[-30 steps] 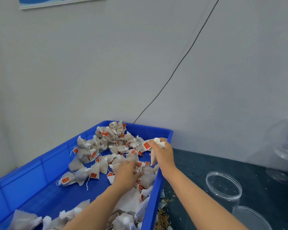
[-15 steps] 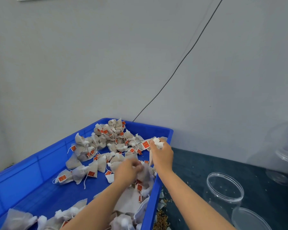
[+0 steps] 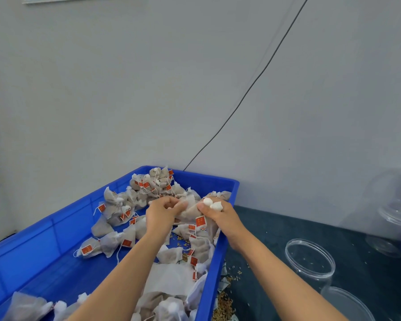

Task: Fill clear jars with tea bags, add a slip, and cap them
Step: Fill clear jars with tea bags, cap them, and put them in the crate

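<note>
The head view looks down on two bare forearms reaching into a blue plastic crate that sits on a dark worktop against a pale grey wall. The left hand has its fingers curled inward, pinching the pale mesh of a tea bag held up above the heap. The right hand grips a bunch of tea bags from the other side, thumb pressed on the mesh, with two white knotted tops poking out above its knuckles and an orange tag hanging just below. The two hands are close together, joined by the mesh between them, near the crate's far right corner. More tea bags with orange tags lie scattered across the crate floor, piled thickest at the far end and along the right wall, with loose grain among them. To the right of the crate, well apart from the hands, an open clear jar stands on the worktop, a second clear rim just nearer the camera. Spilled grain lies on the worktop beside the crate. A thin black cable runs diagonally down the wall to the crate's far edge.
</note>
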